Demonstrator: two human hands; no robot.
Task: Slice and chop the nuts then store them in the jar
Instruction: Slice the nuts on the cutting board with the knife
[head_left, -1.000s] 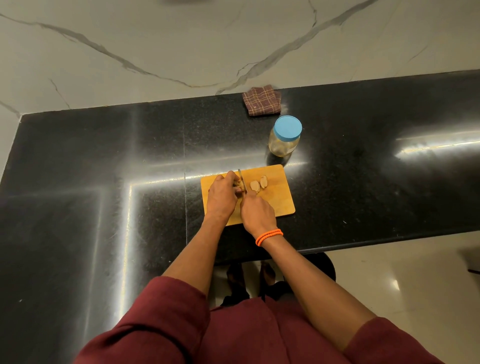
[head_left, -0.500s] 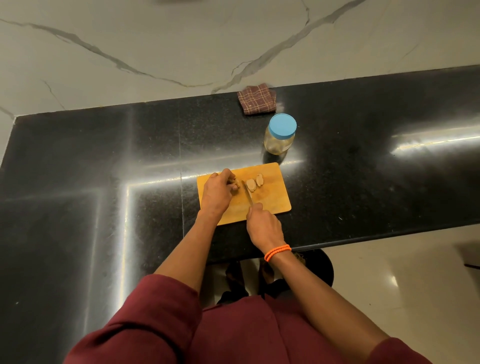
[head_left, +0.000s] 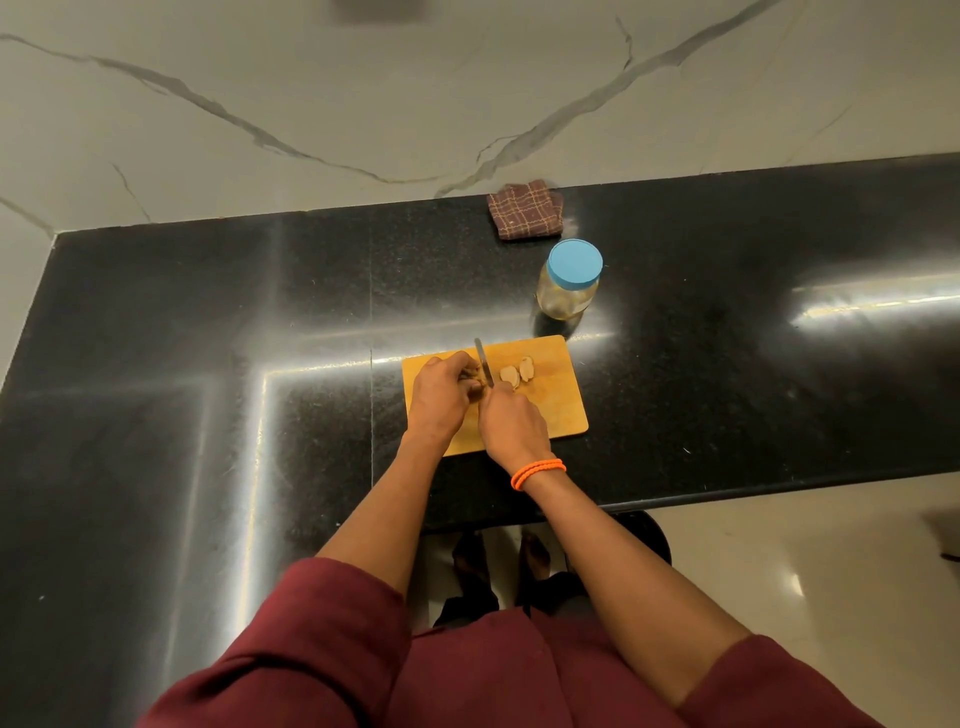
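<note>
— While the knife (head_left: 483, 362) stands blade-down on the wooden cutting board (head_left: 563, 410), what do the nuts look like?

— Two pale tan slices (head_left: 517, 372), flat and rounded, lie side by side on the board just right of the blade. A darker brownish nut (head_left: 471, 375) sits under the fingertips of the left hand (head_left: 439, 397), mostly hidden, so its shape is hard to tell.

— And the hands?

— The left hand is curled down over that nut, pinning it. The right hand (head_left: 514, 423), with an orange band (head_left: 537, 472) at the wrist, is closed around the knife's handle, touching the left hand.

— The jar?

— The jar (head_left: 569, 283) stands upright on the black counter (head_left: 208, 364) just beyond the board's far right corner, clear-walled, blue lid on. A folded checked cloth (head_left: 525, 209) lies behind it by the wall.
</note>
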